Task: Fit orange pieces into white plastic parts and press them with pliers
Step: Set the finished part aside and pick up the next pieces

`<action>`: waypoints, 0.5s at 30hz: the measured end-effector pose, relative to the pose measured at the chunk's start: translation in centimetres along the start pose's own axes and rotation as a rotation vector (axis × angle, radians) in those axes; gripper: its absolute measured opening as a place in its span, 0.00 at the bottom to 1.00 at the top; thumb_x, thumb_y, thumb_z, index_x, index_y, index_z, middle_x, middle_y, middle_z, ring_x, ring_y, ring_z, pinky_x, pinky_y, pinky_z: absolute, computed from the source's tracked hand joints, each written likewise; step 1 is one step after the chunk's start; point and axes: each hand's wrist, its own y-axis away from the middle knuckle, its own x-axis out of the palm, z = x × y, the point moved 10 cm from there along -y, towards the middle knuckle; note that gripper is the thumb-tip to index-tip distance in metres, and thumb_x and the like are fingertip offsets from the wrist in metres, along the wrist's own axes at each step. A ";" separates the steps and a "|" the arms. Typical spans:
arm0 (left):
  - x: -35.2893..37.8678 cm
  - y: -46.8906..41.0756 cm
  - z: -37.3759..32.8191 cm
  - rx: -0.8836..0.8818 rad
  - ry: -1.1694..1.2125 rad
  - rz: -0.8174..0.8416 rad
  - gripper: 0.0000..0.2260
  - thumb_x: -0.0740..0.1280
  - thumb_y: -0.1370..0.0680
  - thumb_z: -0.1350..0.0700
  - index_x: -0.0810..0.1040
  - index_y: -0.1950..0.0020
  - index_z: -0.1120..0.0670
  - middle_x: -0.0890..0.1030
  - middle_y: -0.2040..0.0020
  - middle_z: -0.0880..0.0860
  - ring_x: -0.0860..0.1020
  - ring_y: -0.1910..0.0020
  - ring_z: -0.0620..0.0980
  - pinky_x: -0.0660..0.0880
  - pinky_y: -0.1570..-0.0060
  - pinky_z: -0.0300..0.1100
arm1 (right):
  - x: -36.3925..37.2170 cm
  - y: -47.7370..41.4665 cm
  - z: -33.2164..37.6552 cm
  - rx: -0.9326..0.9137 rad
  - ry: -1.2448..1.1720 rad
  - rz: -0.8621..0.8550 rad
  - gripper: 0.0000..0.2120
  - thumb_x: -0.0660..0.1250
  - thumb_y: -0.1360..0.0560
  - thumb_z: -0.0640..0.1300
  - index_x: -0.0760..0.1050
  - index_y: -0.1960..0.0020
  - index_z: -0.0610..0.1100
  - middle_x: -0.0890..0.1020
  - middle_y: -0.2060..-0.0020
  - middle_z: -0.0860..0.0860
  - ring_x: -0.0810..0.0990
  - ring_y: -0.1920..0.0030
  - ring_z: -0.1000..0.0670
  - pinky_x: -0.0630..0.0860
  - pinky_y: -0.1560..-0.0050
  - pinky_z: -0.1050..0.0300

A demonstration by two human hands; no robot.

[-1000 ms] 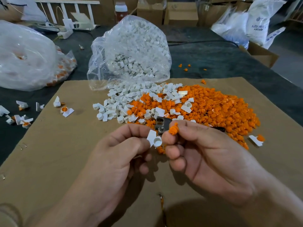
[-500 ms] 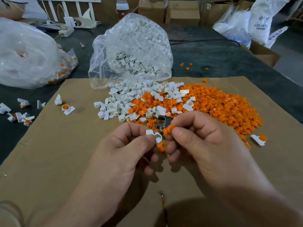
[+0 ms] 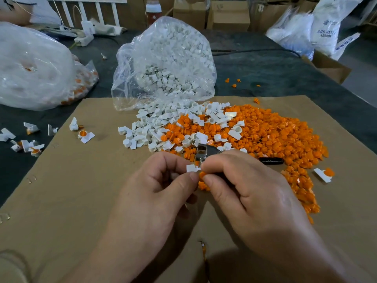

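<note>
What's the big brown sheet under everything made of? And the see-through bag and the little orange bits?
The flat brown sheet looks like cardboard: matte, with a seam and staples. The see-through bag of white parts seems thin plastic film, glossy and wrinkled. The small orange pieces look like moulded plastic: smooth, slightly shiny, all alike.

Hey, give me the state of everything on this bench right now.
left hand, pinching a white part
right hand, pinching an orange piece
orange piece, against the white part, seating unclear
pliers, partly hidden behind right hand
clear bag, open, parts spilling onto cardboard
</note>
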 end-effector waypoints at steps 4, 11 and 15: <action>0.1 0.0 0.0 0.001 0.009 0.009 0.07 0.78 0.31 0.49 0.82 0.58 0.47 0.81 0.69 0.53 0.79 0.71 0.47 0.74 0.71 0.34 | -0.2 0.0 0.2 0.001 -0.004 -0.013 0.06 0.60 0.20 0.48 0.75 0.47 0.51 0.75 0.55 0.59 0.76 0.54 0.58 0.73 0.57 0.61; 1.3 -0.1 1.2 -0.119 0.293 0.107 0.12 0.81 0.42 0.59 0.83 0.63 0.53 0.78 0.71 0.56 0.76 0.74 0.50 0.73 0.77 0.38 | 0.0 0.1 0.9 -0.060 0.051 -0.001 0.05 0.62 0.20 0.45 0.76 0.48 0.48 0.75 0.55 0.54 0.76 0.56 0.54 0.74 0.60 0.56; 0.9 -0.3 0.9 -0.035 0.151 0.103 0.07 0.74 0.36 0.57 0.83 0.60 0.48 0.78 0.70 0.49 0.75 0.72 0.47 0.73 0.73 0.36 | 0.3 0.1 0.6 -0.048 0.020 0.034 0.06 0.63 0.21 0.45 0.78 0.48 0.47 0.77 0.55 0.55 0.77 0.54 0.54 0.74 0.59 0.56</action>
